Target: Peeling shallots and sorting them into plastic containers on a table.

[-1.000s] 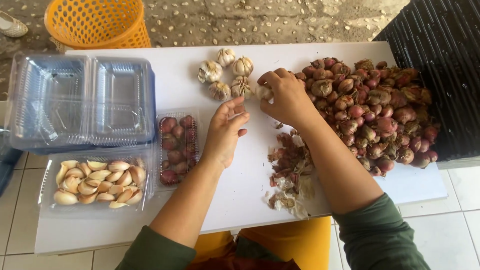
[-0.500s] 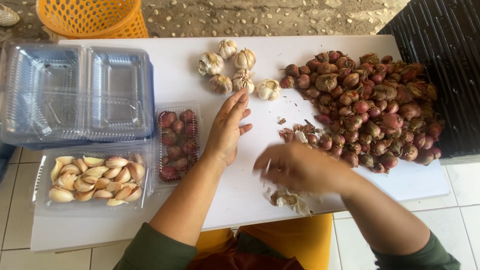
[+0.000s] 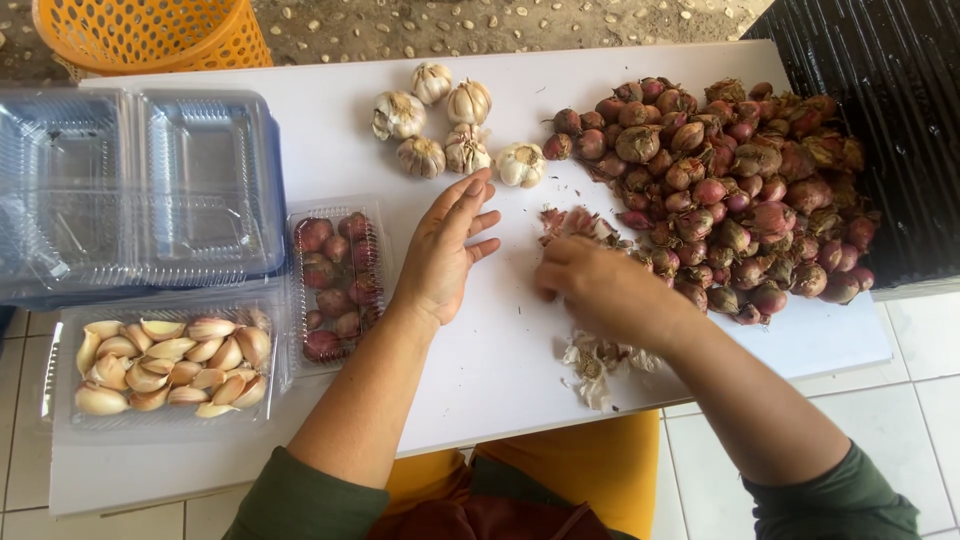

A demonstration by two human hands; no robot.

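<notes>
My left hand (image 3: pixel 445 250) lies flat on the white table (image 3: pixel 500 350) with fingers apart and nothing in it, just right of a clear tray of peeled shallots (image 3: pixel 335 285). My right hand (image 3: pixel 600 290) rests knuckles up with fingers curled, between a big heap of unpeeled shallots (image 3: pixel 730 180) and a small pile of papery skins (image 3: pixel 600 365). Whatever its fingers hold is hidden. Loose red skins (image 3: pixel 570 222) lie just beyond its fingertips. Several whole garlic bulbs (image 3: pixel 445 125) sit at the far side of the table.
A clear tray of peeled garlic cloves (image 3: pixel 165 365) sits at the front left. Behind it stands a stack of empty clear plastic containers (image 3: pixel 140 190). An orange basket (image 3: pixel 150 30) is on the ground beyond the table. A black ribbed surface (image 3: pixel 890 120) borders the right.
My right hand left the garlic bulbs, swept down toward the skins at the table's front edge, and now sits a little farther up by the shallot heap. The left hand stayed in place.
</notes>
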